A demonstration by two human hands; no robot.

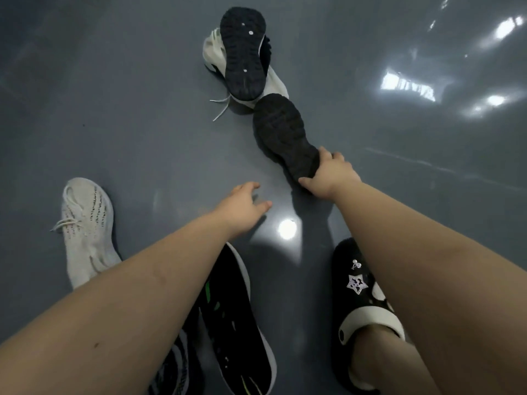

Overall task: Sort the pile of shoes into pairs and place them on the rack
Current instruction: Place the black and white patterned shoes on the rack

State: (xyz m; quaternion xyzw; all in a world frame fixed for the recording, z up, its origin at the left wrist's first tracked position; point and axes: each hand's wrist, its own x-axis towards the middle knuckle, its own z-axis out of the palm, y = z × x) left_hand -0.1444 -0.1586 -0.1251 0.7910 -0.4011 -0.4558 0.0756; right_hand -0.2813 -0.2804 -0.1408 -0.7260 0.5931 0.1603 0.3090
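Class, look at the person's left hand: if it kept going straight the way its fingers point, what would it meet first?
Probably the black shoe lying sole-up that the right hand grips; bare floor lies between it and the left hand. Depth is uncertain.

one upturned shoe (243, 52) lies on another (275, 84) — a third (282, 132) just before them.

A glossy blue-grey floor (128, 109) is seen. Two black soles (245, 49) (281, 129) are shown at upper centre, over an off-white shoe (212, 49). A cream knit sneaker (85, 223), black-speckled, is seen at left. A black clog (353, 283) is decorated with a silver star.
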